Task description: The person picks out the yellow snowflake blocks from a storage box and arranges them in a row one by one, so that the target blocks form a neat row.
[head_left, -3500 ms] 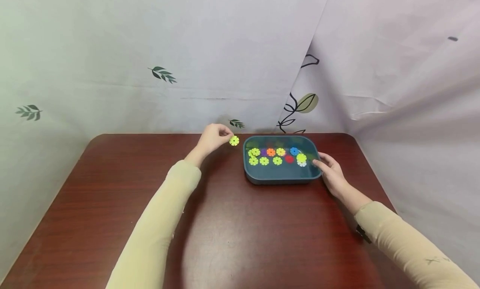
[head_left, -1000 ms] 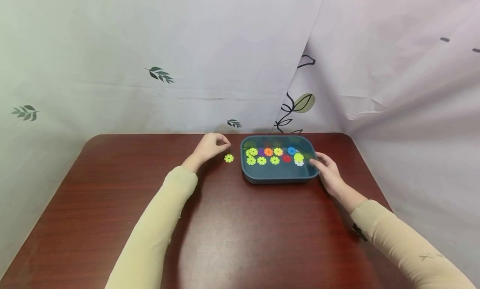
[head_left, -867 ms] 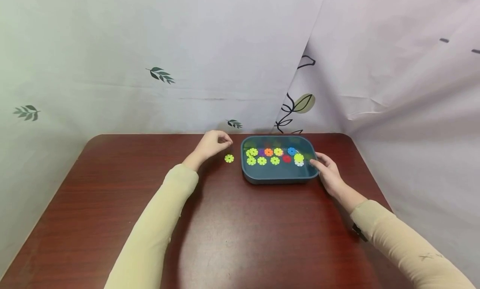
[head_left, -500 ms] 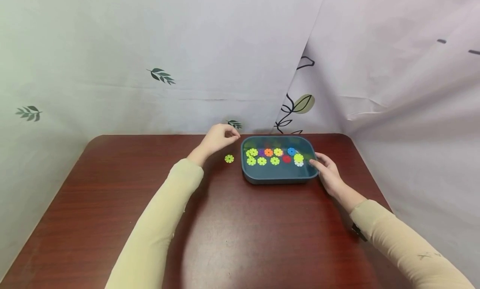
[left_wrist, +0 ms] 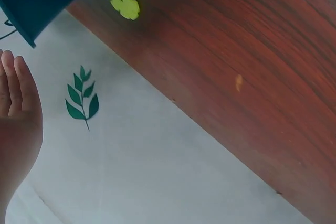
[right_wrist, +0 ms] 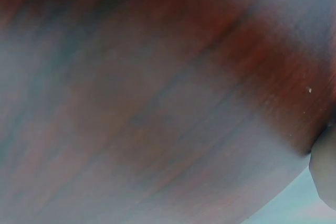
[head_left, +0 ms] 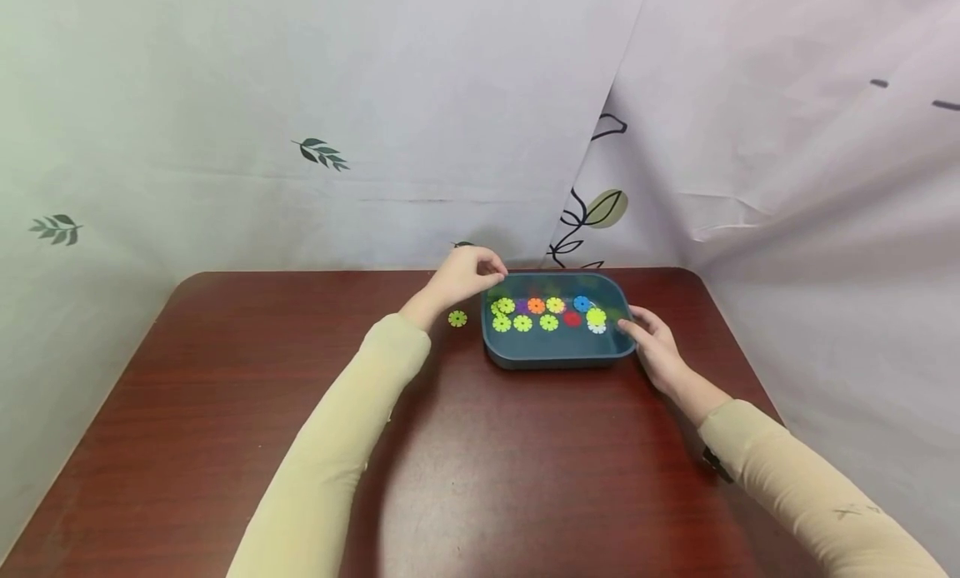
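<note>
Since the earliest look, the person's left grip [head_left: 467,274] has travelled to the upper left corner of the tray [head_left: 555,361], and the lime disc [head_left: 457,318] it pinched then now lies flat on the desk [head_left: 525,461], just left of the tray, near the middle of the frame. From where I stand, the left fingers curve loosely toward the thumb with nothing visible between them; whether the tips meet I can't tell. Right of centre, the right grip [head_left: 654,345] is clamped on the tray's wall, thumb over the rim, probably to stop it sliding. My guess is that the lime disc sits outside so it stays apart from the rest.

It looks like thin plastic, round and notched like a cog, with a hole in the middle. Inside the tray are more such pieces: several yellow-green, an orange disc [head_left: 536,306], a blue disc [head_left: 582,304] and a red disc [head_left: 572,319]. Smooth, dark blue-green and round-cornered, the tray contrasts with the desk's glossy reddish grain.
</note>
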`<state>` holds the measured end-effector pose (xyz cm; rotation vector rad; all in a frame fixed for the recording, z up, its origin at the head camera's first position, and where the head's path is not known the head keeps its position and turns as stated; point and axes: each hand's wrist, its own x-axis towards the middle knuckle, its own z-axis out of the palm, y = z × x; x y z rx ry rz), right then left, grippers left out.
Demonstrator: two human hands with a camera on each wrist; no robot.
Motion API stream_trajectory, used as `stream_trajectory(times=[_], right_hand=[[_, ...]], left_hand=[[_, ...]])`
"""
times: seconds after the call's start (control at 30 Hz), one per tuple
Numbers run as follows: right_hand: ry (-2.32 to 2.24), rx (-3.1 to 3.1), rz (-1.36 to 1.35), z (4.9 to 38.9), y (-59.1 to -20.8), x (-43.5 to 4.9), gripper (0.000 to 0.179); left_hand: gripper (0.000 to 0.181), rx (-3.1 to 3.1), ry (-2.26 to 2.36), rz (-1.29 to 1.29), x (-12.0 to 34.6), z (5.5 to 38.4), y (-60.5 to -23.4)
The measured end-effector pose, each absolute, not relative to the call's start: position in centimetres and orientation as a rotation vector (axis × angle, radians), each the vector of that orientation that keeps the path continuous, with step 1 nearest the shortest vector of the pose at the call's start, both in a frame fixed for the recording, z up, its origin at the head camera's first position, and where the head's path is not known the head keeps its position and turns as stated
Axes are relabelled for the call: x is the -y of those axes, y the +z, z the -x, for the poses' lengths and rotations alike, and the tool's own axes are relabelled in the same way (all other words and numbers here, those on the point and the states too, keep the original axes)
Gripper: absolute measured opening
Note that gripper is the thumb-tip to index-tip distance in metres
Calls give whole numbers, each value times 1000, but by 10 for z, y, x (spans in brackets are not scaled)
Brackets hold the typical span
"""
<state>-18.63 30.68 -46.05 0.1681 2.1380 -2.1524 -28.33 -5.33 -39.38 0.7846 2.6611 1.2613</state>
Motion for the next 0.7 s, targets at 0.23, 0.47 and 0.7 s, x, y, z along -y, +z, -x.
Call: stream_trajectory(times=[0.23,0.47,0.7], right_hand=[[-2168,-2127,-161,187,-461,-306,44],[-2182,-2127,-148,187,-462,-307,37],[-2176,-2130,-163,187,-463,-307,40]], left_hand=[[18,-2618,1224,-787,42,284,-398],[18,-2586,1174,-837,29,284,-404],[15,-2551,1156,-880,11,279,-409]])
